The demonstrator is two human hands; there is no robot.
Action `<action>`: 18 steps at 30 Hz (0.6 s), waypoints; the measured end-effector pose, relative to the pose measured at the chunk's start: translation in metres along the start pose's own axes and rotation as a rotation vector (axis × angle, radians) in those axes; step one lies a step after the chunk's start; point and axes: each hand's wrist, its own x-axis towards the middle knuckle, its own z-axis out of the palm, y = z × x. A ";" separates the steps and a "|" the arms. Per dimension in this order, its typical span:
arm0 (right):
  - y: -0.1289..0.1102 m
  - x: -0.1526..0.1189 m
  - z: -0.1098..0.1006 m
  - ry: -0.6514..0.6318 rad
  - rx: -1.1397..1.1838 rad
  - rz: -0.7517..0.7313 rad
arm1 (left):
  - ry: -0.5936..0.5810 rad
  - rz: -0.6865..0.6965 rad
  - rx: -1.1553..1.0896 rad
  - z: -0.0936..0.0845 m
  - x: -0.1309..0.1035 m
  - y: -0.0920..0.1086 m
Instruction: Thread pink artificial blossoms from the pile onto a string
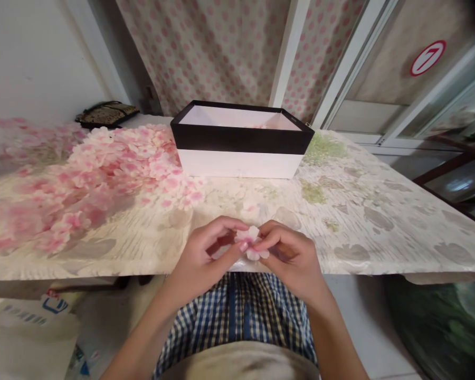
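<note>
Close to the table's front edge, a pale pink and white artificial flower (253,252) is pinched between both my hands. My left hand (208,253) has its thumb and fingers closed on the flower's left side. On the other side, my right hand (291,253) grips it with curled fingers. A loose petal piece (249,208) lies on the cloth just beyond my fingers. To the left spreads a large heap of pink and white artificial blossoms (114,169).
A white box with a black rim (241,140) stands behind my hands, its inside partly hidden. Small green pieces (314,191) lie to its right on the patterned tablecloth (391,237). A patterned pouch (106,113) sits at the back left. A white bag (27,332) is below the table.
</note>
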 end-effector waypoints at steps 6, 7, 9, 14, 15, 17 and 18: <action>0.001 0.000 0.000 -0.024 -0.038 -0.023 | 0.064 -0.044 -0.041 0.004 -0.001 -0.006; 0.000 0.000 0.000 -0.021 -0.038 -0.019 | 0.058 -0.050 -0.048 0.004 -0.001 -0.006; 0.000 0.000 0.000 -0.017 -0.039 -0.005 | 0.038 -0.065 -0.062 0.004 -0.001 -0.005; 0.001 -0.003 0.001 0.016 -0.046 0.045 | 0.002 -0.079 -0.093 0.004 -0.002 -0.003; 0.001 -0.003 0.001 0.021 -0.048 0.052 | -0.003 -0.076 -0.100 0.004 -0.002 -0.003; 0.002 -0.004 0.002 0.022 -0.062 0.054 | -0.006 -0.067 -0.112 0.004 -0.002 -0.004; 0.002 -0.004 0.002 0.020 -0.075 0.053 | -0.005 -0.062 -0.118 0.004 -0.003 -0.005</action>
